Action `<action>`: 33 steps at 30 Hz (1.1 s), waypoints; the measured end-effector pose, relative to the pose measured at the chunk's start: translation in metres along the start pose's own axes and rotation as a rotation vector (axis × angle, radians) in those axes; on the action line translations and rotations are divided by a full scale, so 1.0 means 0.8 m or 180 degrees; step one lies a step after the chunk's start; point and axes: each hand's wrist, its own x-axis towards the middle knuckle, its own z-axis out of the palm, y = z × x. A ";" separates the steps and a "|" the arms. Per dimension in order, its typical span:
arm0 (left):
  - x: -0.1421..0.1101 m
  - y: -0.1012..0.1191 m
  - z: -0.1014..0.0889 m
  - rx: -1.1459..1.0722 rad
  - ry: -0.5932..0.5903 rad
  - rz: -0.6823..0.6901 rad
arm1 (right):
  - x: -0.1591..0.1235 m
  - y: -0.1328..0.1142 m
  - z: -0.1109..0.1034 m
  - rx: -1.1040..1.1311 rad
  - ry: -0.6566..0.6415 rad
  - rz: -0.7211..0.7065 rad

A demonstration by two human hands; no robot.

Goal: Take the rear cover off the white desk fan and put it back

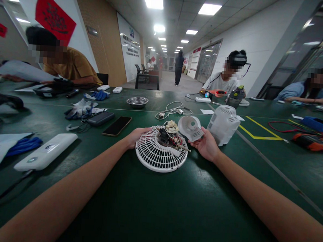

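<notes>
A round white fan grille [148,155] lies in front of me, with a motor and wiring [170,136] exposed at its centre. My left hand [138,137] grips the left rim of this grille, its fingers partly hidden. In my right hand [207,146] is a white plastic motor cover [190,127], tilted so its hollow inside shows, just right of the motor. Behind that hand a white translucent plastic housing [223,125] stands on the table. A white cable [173,110] lies coiled beyond the grille.
On the green table [156,208] are a phone [117,126], a dark power bank [100,118], gloves [81,109], a white device [47,152], a metal bowl [137,102] and a multimeter [315,142]. Other people [224,79] sit across the table.
</notes>
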 end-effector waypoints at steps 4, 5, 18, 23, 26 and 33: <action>0.000 0.000 0.000 -0.0001 -0.0060 0.0033 | 0.000 0.000 0.000 -0.0019 -0.0030 -0.0017; 0.000 0.000 0.000 -0.0006 -0.0085 0.0030 | 0.000 0.000 0.000 -0.0025 -0.0033 -0.0016; -0.007 0.004 0.005 0.0028 -0.0013 -0.0060 | 0.000 0.000 -0.002 -0.0036 -0.0026 0.0018; -0.012 0.005 0.010 0.0068 -0.0045 -0.0078 | 0.000 -0.001 -0.002 -0.0035 -0.0061 0.0017; -0.009 0.005 0.006 0.0063 -0.0083 -0.0075 | 0.000 -0.001 -0.001 -0.0019 -0.0070 0.0010; 0.000 0.001 -0.005 0.0140 -0.0076 -0.0024 | -0.009 -0.001 0.008 -0.0031 -0.0107 -0.0264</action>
